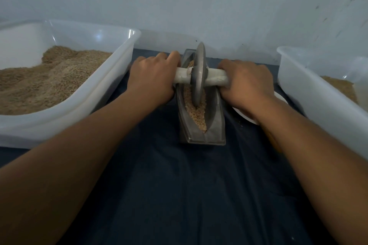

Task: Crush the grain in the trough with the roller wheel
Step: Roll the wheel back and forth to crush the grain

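Note:
A grey metal trough (214, 125) lies lengthwise on the dark cloth, narrow and boat-shaped. Tan grain (196, 116) fills its groove. A grey roller wheel (199, 71) stands upright in the groove, near the middle of the trough. A pale handle bar (214, 77) runs through the wheel's centre from left to right. My left hand (151, 79) grips the bar's left end, and my right hand (246, 83) grips its right end, knuckles up. The bar ends are hidden inside my fists.
A large translucent tub (111, 69) of grain (45, 77) stands at the left. Another translucent tub (310, 93) with some grain stands at the right. A white plate (244, 115) shows partly under my right wrist. A pale wall rises right behind the trough.

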Demonstrator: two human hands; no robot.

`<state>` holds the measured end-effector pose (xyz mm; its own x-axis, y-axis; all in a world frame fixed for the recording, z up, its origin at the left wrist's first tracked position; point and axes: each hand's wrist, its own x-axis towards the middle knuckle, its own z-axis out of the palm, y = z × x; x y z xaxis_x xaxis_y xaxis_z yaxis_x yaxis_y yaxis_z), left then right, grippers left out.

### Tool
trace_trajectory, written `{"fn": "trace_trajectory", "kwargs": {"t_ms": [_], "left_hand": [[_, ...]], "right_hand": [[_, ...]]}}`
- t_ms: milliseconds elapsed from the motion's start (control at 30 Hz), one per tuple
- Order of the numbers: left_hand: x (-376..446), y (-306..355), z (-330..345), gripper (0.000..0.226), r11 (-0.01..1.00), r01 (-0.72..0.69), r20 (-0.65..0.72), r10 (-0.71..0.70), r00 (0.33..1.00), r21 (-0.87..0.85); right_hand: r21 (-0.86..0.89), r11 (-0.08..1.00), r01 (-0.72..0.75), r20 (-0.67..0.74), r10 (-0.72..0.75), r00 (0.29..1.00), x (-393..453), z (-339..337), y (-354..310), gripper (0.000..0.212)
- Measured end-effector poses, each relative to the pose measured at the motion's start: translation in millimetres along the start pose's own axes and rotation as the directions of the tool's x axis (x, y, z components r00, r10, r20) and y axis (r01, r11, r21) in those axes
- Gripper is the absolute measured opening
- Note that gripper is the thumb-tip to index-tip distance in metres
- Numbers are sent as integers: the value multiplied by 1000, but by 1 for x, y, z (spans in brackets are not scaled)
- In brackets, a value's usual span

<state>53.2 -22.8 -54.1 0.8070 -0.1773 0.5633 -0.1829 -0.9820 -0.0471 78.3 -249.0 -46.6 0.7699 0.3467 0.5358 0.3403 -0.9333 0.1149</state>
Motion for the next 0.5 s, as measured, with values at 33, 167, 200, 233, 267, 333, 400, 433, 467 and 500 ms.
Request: {"fn": "trace_trajectory", "kwargs": {"t_ms": [33,167,200,233,267,333,400,433,467,500], "left_hand": [[3,-1,2,40,1000,2,-3,-2,1000,3],[13,-4,9,41,1000,3,-27,-2,1000,21],[15,-4,11,41,1000,1,-35,0,999,26],[18,-5,12,41,1000,-2,-41,3,999,30],[21,-5,13,42,999,-3,-44,4,999,33],[26,-6,15,44,999,1,-38,0,999,36],[31,-6,16,46,999,12,-29,-11,1000,39],[33,-7,17,46,999,15,-28,-14,1000,43],[35,-7,18,46,999,16,-30,-15,999,50],[37,-7,18,47,998,17,-30,-15,999,58]], "right_hand": [[1,1000,-3,10,3,1000,4,2,1,25],[9,1000,-10,22,10,1000,17,10,6,31],[10,1000,-17,30,17,999,21,12,8,31],[7,1000,-25,44,24,999,24,13,9,31],[2,1000,-29,64,29,998,28,15,11,31],[0,999,-32,108,32,994,35,18,14,31],[13,1000,-28,151,26,988,42,19,17,30],[22,999,-28,170,24,985,45,19,18,29],[27,999,-30,186,25,982,48,19,19,27],[30,999,-36,203,29,979,51,19,20,24]]}}
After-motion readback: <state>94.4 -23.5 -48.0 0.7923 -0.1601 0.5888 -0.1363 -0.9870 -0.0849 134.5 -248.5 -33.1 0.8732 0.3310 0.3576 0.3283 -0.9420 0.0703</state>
